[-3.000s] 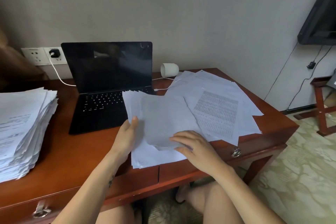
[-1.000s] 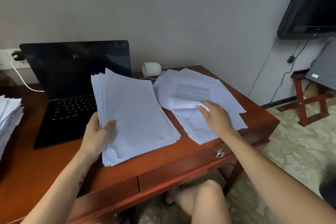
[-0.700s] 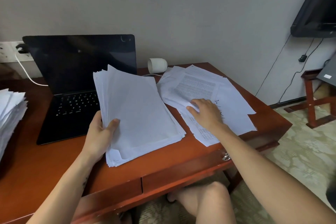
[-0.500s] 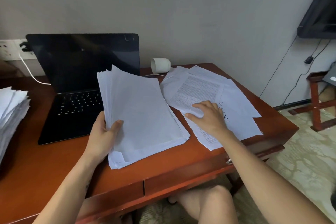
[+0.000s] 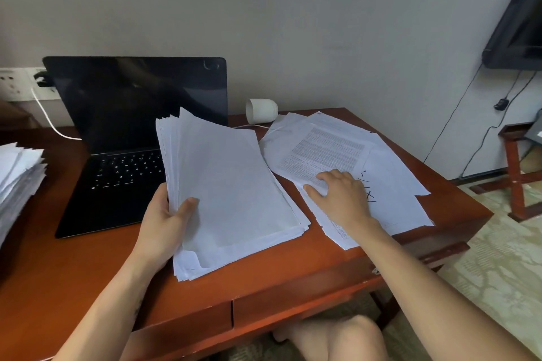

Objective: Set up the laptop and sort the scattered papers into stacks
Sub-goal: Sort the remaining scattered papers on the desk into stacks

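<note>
A black laptop (image 5: 123, 138) stands open with a dark screen at the back left of the wooden desk (image 5: 88, 278). My left hand (image 5: 164, 223) grips the left edge of a thick stack of white sheets (image 5: 234, 190), tilted up, its lower end resting on the desk. To the right lie scattered papers (image 5: 390, 173), some printed, one with handwriting. My right hand (image 5: 340, 196) presses on the printed sheet (image 5: 319, 152) on top of them, fingers slightly bent at its near edge.
A second tall paper pile (image 5: 17, 182) sits at the desk's left edge. A white cylindrical device (image 5: 262, 110) with a cable lies behind the papers. A white charger cable (image 5: 50, 120) runs to a wall socket. A wooden stand (image 5: 519, 167) and wall TV (image 5: 519, 23) are at right.
My left hand lifted the gathered stack and keeps it tilted. My right hand reached right to the scattered papers, lifted a sheet corner, then settled flat on the printed sheet.
</note>
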